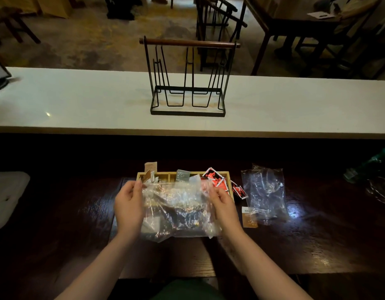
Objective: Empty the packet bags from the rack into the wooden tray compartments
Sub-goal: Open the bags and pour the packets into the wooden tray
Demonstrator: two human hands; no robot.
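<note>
Tray: wooden tray (226, 174) with compartments lies on the dark bench (317, 245), mostly covered by a clear bag (176, 211).
Bag: crumpled and see-through, held over the tray; dark and pale shapes show through it, but I cannot tell whether they lie in the bag or in the tray under it.
Left hand (129, 210): at the left end of the tray, fingers closed on the bag's left edge.
Right hand (225, 206): at the right end of the tray, fingers pinching the bag's right edge.
Red packets (213, 176): heaped in the far right compartment of the tray, some poking above its rim; more (239, 190) lie on the bench just right of the tray.
Grey packet (182, 175): stands in the far middle compartment of the tray.
Brown packets (148, 176): at the far left corner of the tray, one sticking up behind its rim.
Empty bags (266, 193): flat on the bench to the right of the tray, with an orange packet (249, 217) at their near left corner.
Rack (188, 76): black wire with a wooden top bar, on the white counter (79, 100) beyond the tray; no bags hang on it.
</note>
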